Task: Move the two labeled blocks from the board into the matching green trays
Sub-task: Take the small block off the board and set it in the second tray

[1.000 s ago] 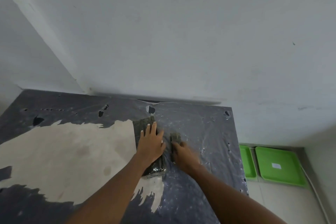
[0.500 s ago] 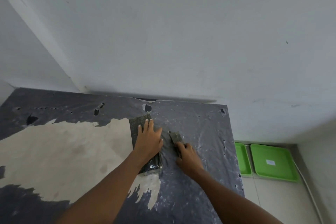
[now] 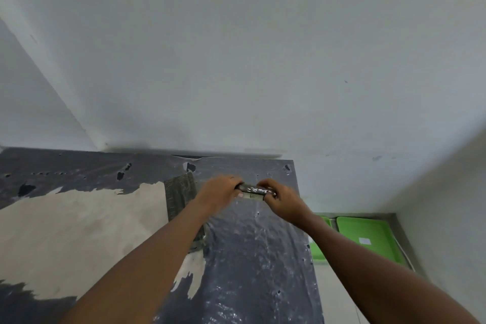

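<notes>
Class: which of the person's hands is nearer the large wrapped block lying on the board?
Left. The left hand sits just right of the large block; the right hand grips the small block's far end.

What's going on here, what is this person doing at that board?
A person is standing over a dark, plastic-wrapped board and gripping a small wrapped block between both hands, left hand on one end and right hand on the other. It seems lifted off the board, though blur makes that uncertain. A larger wrapped block lies flat on the board beside the left forearm. Two green trays sit on the floor to the right; neither visibly holds a block.
</notes>
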`<state>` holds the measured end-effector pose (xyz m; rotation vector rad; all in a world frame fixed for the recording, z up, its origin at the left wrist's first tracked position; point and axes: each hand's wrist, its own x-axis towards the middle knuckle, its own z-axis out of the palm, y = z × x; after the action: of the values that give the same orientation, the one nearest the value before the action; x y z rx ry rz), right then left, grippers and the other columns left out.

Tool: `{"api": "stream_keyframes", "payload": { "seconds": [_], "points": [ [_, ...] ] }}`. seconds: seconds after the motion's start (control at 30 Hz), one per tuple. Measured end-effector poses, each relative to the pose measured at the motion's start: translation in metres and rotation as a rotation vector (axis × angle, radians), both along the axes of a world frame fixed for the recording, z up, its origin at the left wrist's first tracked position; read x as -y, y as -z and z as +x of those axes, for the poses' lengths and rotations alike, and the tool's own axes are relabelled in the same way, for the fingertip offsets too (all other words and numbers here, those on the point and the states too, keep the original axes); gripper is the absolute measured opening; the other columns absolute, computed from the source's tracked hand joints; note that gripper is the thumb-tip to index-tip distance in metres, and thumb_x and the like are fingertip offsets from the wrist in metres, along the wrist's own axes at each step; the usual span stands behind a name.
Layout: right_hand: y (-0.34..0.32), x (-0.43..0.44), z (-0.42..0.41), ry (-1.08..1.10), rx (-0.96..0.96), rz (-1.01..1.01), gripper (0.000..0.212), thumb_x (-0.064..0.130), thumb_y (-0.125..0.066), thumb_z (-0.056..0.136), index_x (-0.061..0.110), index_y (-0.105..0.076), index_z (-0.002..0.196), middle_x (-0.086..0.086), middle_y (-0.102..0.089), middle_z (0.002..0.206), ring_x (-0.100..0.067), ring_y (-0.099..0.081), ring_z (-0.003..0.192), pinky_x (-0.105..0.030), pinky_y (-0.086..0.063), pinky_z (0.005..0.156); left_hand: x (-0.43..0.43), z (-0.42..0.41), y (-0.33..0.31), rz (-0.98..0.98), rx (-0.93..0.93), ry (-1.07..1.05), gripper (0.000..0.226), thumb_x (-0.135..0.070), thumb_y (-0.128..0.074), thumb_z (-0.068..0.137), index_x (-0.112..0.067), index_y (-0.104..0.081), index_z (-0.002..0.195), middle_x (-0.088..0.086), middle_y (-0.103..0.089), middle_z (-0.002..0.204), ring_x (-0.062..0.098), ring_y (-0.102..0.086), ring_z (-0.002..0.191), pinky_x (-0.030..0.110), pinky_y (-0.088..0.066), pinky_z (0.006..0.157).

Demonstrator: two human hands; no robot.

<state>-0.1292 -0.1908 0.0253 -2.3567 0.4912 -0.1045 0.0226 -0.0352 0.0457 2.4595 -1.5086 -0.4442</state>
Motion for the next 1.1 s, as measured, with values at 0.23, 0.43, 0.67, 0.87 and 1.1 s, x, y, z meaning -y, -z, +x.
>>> {"api": "stream_keyframes", "payload": {
  "seconds": [0.23,0.43,0.67,0.87,1.1],
  "points": [
    [-0.013,0.016,-0.021,-0.147,0.023,-0.415,0.065,0.037,-0.061,0.090,0.022,-0.032,0.146,-0.006,-0.042,0.148,-0.024,-0.048,0.128,-0.042,-0.046,0.104,0.009,-0.010,-0.022,0.008,-0.302,-0.060,0.030,-0.026,-0.047,0.104,-0.014,-0.056,0.129,0.008,-0.065,0.118,0.023,-0.062,0.102,0.035,-0.050,0.086],
    [-0.025,0.016,-0.025,-0.139,0.046,-0.567,0.053,0.031,-0.062,0.090,0.024,-0.041,0.138,-0.001,-0.052,0.134,-0.025,-0.053,0.117,-0.038,-0.045,0.096,0.009,-0.016,-0.030,-0.023,-0.395,-0.058,0.035,-0.028,-0.040,0.107,-0.015,-0.052,0.137,0.002,-0.062,0.115,0.001,-0.053,0.080,0.019,-0.041,0.063],
    [-0.035,0.015,-0.031,-0.040,0.110,-0.538,0.040,0.028,-0.062,0.088,0.025,-0.051,0.127,0.001,-0.060,0.120,-0.024,-0.057,0.106,-0.032,-0.045,0.082,0.009,-0.022,-0.028,-0.174,-0.413,-0.063,0.053,-0.038,-0.058,0.098,-0.022,-0.042,0.146,-0.004,-0.055,0.129,0.010,-0.058,0.105,0.017,-0.046,0.076],
    [-0.033,0.015,-0.045,-0.031,0.105,-0.605,0.048,0.032,-0.064,0.085,0.020,-0.051,0.130,-0.005,-0.056,0.130,-0.028,-0.052,0.117,-0.040,-0.044,0.092,0.013,-0.036,-0.022,-0.341,-0.314,-0.051,0.047,-0.025,-0.074,0.087,-0.023,-0.057,0.131,-0.008,-0.061,0.117,0.004,-0.060,0.097,0.013,-0.050,0.078],
    [-0.029,0.014,-0.085,-0.095,0.098,-0.612,0.040,0.032,-0.068,0.085,0.023,-0.055,0.121,0.000,-0.063,0.114,-0.025,-0.058,0.102,-0.037,-0.046,0.081,0.017,-0.086,-0.002,-0.349,-0.298,-0.070,0.048,-0.023,-0.076,0.085,-0.024,-0.058,0.129,-0.004,-0.056,0.113,0.011,-0.057,0.099,0.019,-0.049,0.086]
  ]
}}
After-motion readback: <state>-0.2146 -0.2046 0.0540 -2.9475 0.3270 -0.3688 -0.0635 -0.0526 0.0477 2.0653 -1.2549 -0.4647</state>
